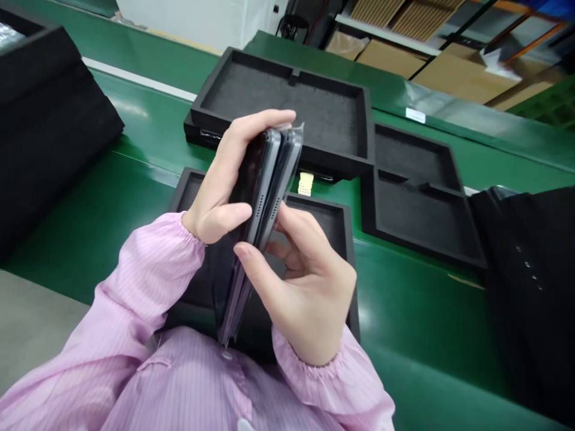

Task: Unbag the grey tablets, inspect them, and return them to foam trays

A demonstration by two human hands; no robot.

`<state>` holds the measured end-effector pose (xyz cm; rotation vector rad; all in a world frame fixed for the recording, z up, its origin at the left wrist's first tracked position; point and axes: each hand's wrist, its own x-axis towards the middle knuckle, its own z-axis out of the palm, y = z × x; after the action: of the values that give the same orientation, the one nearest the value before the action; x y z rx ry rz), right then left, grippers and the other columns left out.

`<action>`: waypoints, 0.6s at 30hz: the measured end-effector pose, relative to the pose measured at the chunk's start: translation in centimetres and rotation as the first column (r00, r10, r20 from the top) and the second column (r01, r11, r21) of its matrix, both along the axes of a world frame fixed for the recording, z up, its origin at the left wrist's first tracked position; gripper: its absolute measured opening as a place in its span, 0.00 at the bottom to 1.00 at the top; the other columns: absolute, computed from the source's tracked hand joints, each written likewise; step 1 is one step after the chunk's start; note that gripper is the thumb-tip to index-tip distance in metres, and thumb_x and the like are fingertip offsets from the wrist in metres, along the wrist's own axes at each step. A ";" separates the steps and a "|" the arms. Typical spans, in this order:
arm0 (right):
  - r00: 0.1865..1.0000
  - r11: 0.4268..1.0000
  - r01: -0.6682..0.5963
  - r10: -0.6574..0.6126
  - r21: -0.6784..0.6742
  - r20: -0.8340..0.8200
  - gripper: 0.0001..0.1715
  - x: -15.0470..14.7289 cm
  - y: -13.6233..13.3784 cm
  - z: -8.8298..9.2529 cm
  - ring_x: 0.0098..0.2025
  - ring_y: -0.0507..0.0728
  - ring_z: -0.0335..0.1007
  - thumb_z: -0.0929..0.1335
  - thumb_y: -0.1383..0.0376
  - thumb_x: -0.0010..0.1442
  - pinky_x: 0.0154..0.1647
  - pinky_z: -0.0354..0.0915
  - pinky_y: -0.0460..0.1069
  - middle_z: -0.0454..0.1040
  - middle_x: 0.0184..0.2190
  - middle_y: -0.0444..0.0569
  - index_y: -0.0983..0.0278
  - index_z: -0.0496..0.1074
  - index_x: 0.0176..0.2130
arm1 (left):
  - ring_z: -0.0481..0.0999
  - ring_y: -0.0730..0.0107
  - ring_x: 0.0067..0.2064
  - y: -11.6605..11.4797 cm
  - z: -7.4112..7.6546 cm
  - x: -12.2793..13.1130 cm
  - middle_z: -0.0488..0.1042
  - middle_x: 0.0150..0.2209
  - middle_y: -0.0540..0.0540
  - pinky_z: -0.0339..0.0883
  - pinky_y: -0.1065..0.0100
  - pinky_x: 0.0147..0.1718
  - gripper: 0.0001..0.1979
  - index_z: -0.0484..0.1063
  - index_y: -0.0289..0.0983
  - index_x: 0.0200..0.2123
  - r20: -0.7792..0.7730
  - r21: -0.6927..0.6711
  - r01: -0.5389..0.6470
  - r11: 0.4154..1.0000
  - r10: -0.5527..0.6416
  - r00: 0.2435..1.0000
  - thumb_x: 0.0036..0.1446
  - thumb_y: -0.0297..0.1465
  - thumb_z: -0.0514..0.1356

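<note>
A pink striped smock [193,383] fills the bottom of the view, with elasticated cuffs [193,230] at the wrists. Just above it, the left hand [215,185] and right hand [309,287] are closed together on a bundle of slim tablets [265,203], held on edge. Clear film [296,134] wraps them, and grey metal rims [269,179] with rows of small holes show. Below the grip lies a black foam tray [344,239], a second foam tray [251,60] lies beyond it, and a third [417,221] lies to its right, all on a green conveyor belt [404,317]. The film may be slippery, so a looser pinch could let the slabs slide apart and drop; a corner could also knock the tray rim. The fingers [296,233] and film hide the tablets' faces, and their exact number is hard to count
</note>
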<state>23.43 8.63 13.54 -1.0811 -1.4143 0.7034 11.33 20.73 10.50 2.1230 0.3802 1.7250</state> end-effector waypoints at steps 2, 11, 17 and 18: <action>1.000 1.000 -0.015 0.015 -0.006 -0.005 0.25 -0.4 0.2 0.2 0.45 0.56 0.75 0.73 0.71 0.56 0.40 0.80 0.51 0.75 0.44 0.49 0.59 0.76 0.53 | 0.66 0.53 0.61 -0.1 -0.1 -0.5 0.65 0.60 0.41 0.57 0.53 0.64 0.39 0.59 0.37 0.64 0.028 0.023 0.069 0.997 -0.070 0.997 0.55 0.54 0.51; 0.997 1.000 -0.008 0.010 -0.017 0.071 0.20 -0.9 0.6 0.7 0.44 0.55 0.75 0.72 0.72 0.57 0.39 0.79 0.48 0.75 0.42 0.48 0.59 0.78 0.50 | 0.69 0.52 0.57 -0.7 0.5 -0.4 0.67 0.55 0.40 0.63 0.51 0.60 0.33 0.61 0.36 0.59 0.098 0.008 0.016 1.000 -0.016 0.995 0.58 0.51 0.51; 0.996 1.000 0.009 -0.009 -0.003 0.092 0.22 -1.1 0.6 0.7 0.43 0.54 0.74 0.72 0.72 0.57 0.38 0.80 0.48 0.75 0.43 0.49 0.59 0.77 0.51 | 0.71 0.55 0.56 -0.9 0.5 -0.4 0.69 0.53 0.44 0.66 0.50 0.57 0.26 0.63 0.41 0.57 0.075 -0.060 -0.107 0.992 0.111 0.991 0.64 0.50 0.47; 0.996 1.000 0.009 -0.009 -0.004 0.093 0.22 -1.1 0.6 0.7 0.43 0.54 0.74 0.73 0.72 0.57 0.38 0.80 0.48 0.75 0.43 0.49 0.59 0.77 0.52 | 0.71 0.56 0.55 -0.9 0.4 -0.4 0.70 0.52 0.44 0.67 0.50 0.56 0.25 0.63 0.41 0.56 0.100 -0.057 -0.095 0.994 0.100 0.990 0.64 0.49 0.48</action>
<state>22.31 9.24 14.26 -1.1359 -1.4868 0.6570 10.93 19.86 10.91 1.9998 0.5013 1.8495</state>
